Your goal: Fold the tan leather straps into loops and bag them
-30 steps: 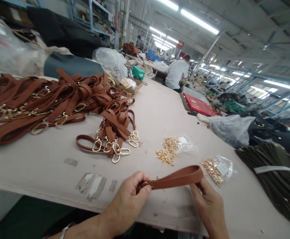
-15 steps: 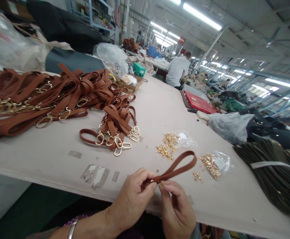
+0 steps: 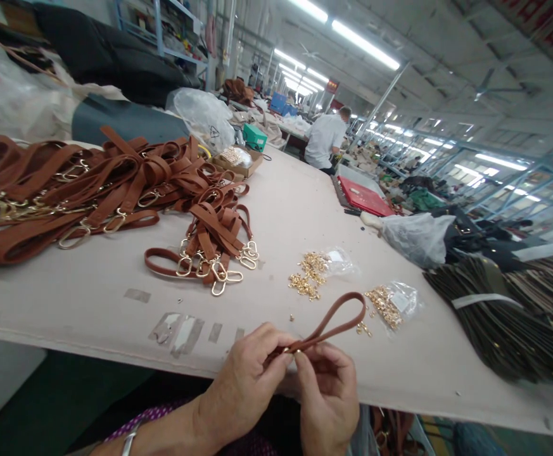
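Note:
A brown leather wrist strap point(image 3: 337, 315) is looped up between my hands at the table's front edge. My left hand point(image 3: 252, 373) pinches its lower end. My right hand point(image 3: 328, 396) grips the strap just beside it, the thumb pressing near a small gold fitting point(image 3: 298, 353), mostly covered by fingers. Beyond my hands lies a pile of small gold fittings point(image 3: 308, 278), with a clear bag of gold fittings point(image 3: 386, 307) to its right. A small heap of brown straps with gold clasps point(image 3: 219, 237) rests further left.
A large pile of brown straps point(image 3: 114, 180) covers the table's left. Dark strips bound with a white band point(image 3: 485, 310) lie at the right edge. Farther back are a red tray point(image 3: 364, 195), a cardboard box point(image 3: 242, 161) and a person in a white shirt point(image 3: 324, 140).
The camera view has shifted, so the table items appear slightly further left. My hands still hold the strap, its loop now tilted a little lower and my right thumb pressed in at the fitting.

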{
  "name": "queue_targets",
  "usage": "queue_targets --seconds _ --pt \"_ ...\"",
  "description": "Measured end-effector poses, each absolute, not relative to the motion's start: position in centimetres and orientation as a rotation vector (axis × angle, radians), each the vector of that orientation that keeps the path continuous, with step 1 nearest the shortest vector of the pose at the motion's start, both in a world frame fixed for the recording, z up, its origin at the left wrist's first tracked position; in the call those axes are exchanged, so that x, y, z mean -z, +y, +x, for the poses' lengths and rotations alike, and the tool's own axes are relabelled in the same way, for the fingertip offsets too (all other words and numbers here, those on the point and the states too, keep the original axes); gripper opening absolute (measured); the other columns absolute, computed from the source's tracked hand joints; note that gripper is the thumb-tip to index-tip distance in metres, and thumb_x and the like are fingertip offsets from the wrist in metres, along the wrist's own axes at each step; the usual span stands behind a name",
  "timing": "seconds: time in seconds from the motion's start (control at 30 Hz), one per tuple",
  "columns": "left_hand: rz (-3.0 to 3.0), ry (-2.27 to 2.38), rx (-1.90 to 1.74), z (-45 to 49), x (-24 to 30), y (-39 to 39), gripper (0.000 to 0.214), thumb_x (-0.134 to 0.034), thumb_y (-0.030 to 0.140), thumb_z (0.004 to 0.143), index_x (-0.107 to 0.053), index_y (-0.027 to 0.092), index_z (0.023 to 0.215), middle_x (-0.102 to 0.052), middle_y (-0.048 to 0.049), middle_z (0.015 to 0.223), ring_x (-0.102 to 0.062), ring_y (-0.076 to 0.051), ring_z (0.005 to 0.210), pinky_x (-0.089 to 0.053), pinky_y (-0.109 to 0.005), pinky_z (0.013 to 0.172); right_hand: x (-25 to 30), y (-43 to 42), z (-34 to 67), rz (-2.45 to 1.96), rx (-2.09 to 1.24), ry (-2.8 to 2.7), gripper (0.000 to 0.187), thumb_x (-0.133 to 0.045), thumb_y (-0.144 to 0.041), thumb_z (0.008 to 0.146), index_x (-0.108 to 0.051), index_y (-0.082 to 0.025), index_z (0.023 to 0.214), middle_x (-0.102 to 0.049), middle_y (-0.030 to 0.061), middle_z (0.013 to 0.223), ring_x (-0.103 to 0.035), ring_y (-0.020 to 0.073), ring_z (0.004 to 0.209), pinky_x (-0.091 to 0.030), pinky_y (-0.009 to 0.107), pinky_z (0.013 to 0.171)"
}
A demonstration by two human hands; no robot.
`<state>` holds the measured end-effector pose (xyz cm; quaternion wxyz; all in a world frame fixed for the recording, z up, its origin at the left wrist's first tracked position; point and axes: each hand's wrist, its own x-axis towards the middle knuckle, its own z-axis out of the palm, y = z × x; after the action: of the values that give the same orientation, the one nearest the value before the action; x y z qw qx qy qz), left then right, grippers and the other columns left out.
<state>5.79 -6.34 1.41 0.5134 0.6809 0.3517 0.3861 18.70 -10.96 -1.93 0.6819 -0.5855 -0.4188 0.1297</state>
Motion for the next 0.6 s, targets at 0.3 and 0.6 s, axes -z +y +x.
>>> queue_targets --seconds 0.3,0.6 --pt "1.625 0.77 -0.738 6.8 -0.9 -9.1 0.013 -0.057 0.02 0.09 -0.07 0.023 0.089 -0.07 -0.0004 0.08 -0.063 -0.017 0.073 -0.047 -0.023 0.069 3.1 -15.7 19.5 -1.453 -0.71 -0.81 0.024 -0.065 -0.038 0.084 -0.075 -0.016 0.087 -0.077 0.007 0.085 -0.073 0.021 0.079 -0.06 0.029 0.074" --pt "1.704 0.794 -0.771 8.1 -0.3 -10.4 0.017 -0.069 0.027 0.08 -0.071 0.027 0.096 -0.074 -0.0029 0.086 -0.068 -0.023 0.078 -0.054 -0.027 0.074 6.2 -22.3 24.1 -1.758 -0.229 -0.805 0.029 -0.052 -0.04 0.092 -0.073 -0.019 0.09 -0.076 0.0058 0.076 -0.072 0.0217 0.066 -0.058 0.027 0.059"
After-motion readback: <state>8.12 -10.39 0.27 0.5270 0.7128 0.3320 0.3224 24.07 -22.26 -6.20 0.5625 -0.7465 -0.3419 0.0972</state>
